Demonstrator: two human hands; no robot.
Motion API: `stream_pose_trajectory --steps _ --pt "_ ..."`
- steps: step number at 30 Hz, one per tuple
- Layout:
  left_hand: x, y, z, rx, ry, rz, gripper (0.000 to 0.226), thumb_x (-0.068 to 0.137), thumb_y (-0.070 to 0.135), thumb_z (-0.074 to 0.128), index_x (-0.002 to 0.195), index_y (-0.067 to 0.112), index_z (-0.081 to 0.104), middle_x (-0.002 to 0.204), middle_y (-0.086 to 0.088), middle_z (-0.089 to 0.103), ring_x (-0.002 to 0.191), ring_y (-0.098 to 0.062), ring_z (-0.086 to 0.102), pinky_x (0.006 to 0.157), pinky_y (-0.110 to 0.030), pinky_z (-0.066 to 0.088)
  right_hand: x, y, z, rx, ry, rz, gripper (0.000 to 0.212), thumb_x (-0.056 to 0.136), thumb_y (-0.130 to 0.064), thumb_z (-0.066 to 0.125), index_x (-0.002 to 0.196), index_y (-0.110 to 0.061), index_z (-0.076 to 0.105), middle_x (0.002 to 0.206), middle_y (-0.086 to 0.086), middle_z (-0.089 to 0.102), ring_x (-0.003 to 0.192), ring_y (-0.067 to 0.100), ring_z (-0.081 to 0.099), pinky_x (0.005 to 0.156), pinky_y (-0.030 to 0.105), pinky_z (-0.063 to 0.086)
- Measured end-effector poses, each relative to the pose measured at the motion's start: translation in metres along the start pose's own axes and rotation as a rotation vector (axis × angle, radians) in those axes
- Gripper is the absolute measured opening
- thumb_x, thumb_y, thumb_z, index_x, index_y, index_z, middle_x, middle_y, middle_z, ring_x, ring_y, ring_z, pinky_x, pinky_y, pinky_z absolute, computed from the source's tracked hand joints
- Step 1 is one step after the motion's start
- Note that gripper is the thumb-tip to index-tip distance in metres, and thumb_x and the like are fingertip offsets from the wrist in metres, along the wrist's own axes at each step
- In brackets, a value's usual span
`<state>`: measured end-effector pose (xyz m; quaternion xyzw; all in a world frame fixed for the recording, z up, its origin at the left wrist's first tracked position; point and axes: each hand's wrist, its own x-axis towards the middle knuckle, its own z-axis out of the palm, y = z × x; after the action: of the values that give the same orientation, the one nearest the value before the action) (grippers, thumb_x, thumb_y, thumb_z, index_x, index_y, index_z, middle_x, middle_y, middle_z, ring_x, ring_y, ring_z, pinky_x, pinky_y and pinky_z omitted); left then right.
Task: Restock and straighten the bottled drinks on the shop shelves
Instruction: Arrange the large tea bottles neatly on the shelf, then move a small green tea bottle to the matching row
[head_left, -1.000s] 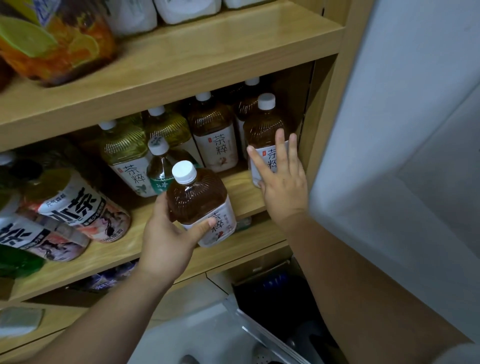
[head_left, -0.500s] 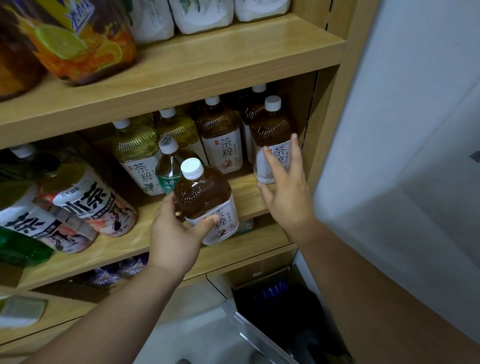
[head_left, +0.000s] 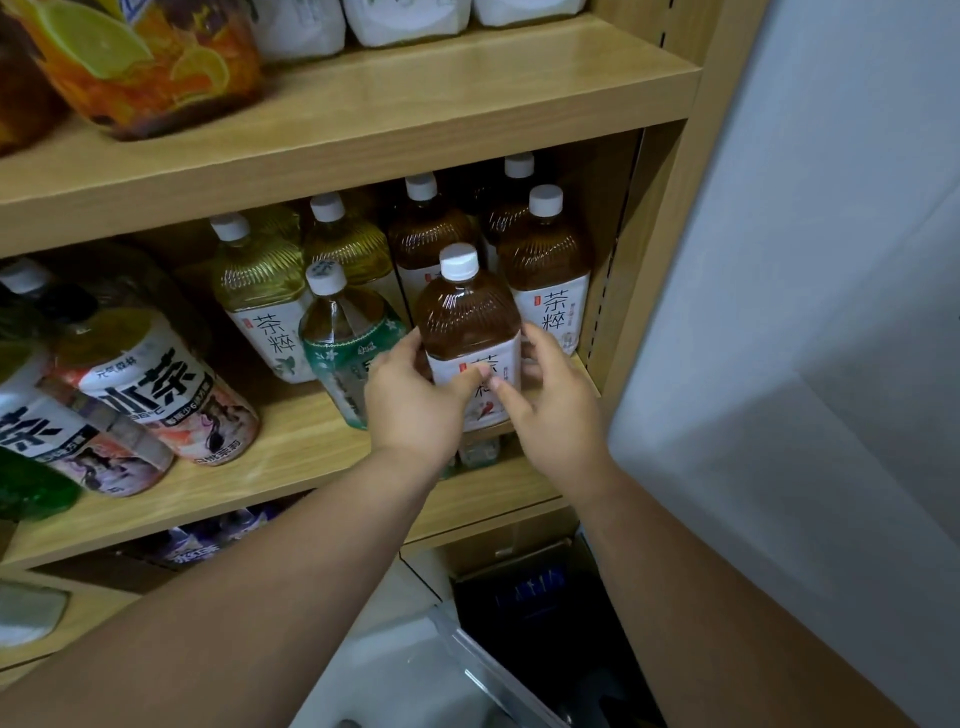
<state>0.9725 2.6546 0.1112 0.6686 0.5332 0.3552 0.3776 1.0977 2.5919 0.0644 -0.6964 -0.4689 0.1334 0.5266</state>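
Note:
A brown tea bottle (head_left: 467, 312) with a white cap and white label stands upright at the front right of the middle shelf (head_left: 291, 441). My left hand (head_left: 415, 400) grips its left side and my right hand (head_left: 550, 400) grips its right side, thumbs on the label. Behind it stand more brown tea bottles (head_left: 545, 254), the nearest one close to the shelf's right wall. To the left are yellow tea bottles (head_left: 260, 275) and a green-labelled bottle (head_left: 348, 338).
Large tea bottles (head_left: 156, 384) lie tilted at the shelf's left. The upper shelf (head_left: 363, 114) carries a fruit-printed jug (head_left: 150, 67) and white packs. A white wall (head_left: 831, 312) bounds the right side. A dark bin (head_left: 545, 623) sits on the floor below.
My left hand has carried the brown bottle right and set it upright in front of the brown row. My right hand has left the rear bottle and now grips this one.

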Motion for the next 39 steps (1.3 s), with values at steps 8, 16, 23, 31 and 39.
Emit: stream_pose_trajectory --steps 8,16,23,31,39 --pt "-0.004 0.003 0.016 -0.019 0.060 0.018 0.027 0.099 0.034 0.064 0.125 0.027 0.069 0.099 0.023 0.069 0.095 0.009 0.063 0.091 -0.025 0.055 0.019 0.012 0.009 -0.158 0.238 0.002 0.063 0.088 -0.042 0.078 0.142 -0.019 0.054 0.140 0.003 0.052 0.127 0.018 0.056 0.097 0.031 0.055" --pt "0.017 0.002 0.036 -0.112 0.139 -0.112 0.026 0.102 0.043 0.056 0.116 0.027 0.070 0.102 0.012 0.075 0.097 -0.011 0.069 0.090 -0.040 0.058 0.030 0.008 0.024 -0.220 0.316 0.051 0.099 0.088 -0.047 0.077 0.163 -0.014 0.021 0.170 0.011 0.013 0.155 0.024 0.021 0.114 0.026 0.034" --pt "0.028 -0.002 0.050 -0.130 0.161 -0.165 0.027 0.104 0.039 0.053 0.122 0.022 0.062 0.108 0.002 0.071 0.101 -0.020 0.068 0.089 -0.038 0.057 0.037 0.010 0.042 -0.187 0.366 0.062 0.107 0.085 -0.035 0.083 0.164 -0.019 0.013 0.169 0.017 0.007 0.156 0.032 0.018 0.117 0.026 0.026" --pt "0.033 -0.005 0.053 -0.156 0.152 -0.175 0.028 0.104 0.038 0.053 0.125 0.021 0.061 0.112 -0.002 0.070 0.103 -0.022 0.067 0.091 -0.039 0.056 0.038 0.013 0.048 -0.252 0.365 0.072 0.109 0.083 -0.033 0.085 0.164 -0.021 0.011 0.169 0.019 0.005 0.156 0.034 0.014 0.118 0.038 0.034" --pt "0.018 -0.015 0.031 -0.095 -0.087 -0.119 0.045 0.104 0.026 0.051 0.148 0.028 0.045 0.131 0.009 0.066 0.120 -0.012 0.062 0.105 -0.036 0.051 0.028 0.001 0.027 -0.218 0.204 0.096 0.110 0.085 -0.034 0.083 0.165 -0.024 0.008 0.171 0.013 -0.002 0.158 0.028 0.011 0.114 0.022 0.026"
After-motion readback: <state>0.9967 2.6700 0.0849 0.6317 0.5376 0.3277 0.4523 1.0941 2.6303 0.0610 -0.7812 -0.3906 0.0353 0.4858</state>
